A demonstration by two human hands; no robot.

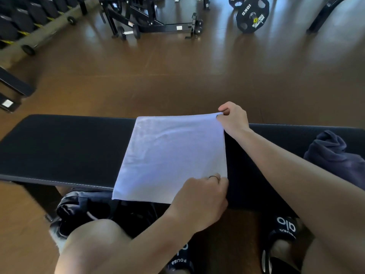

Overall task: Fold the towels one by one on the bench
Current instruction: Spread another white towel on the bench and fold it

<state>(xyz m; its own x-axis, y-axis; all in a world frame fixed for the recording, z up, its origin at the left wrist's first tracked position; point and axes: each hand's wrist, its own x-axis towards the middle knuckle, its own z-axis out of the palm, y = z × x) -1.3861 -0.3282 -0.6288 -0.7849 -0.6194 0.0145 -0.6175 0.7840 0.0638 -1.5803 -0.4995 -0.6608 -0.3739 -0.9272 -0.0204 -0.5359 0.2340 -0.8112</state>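
Towel [171, 153] flat across bench [65, 147], near edge overhanging. We pinch its right edge: right hand [234, 117] at far corner, left hand [201, 198] at near corner. Body of towel lies left of fingers; we judge next fold goes leftward.

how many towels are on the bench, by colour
White towel, spread flat, held at two corners by the right hand and left hand: 1
Dark navy towel, crumpled at the right end of the bench: 1
Total: 2
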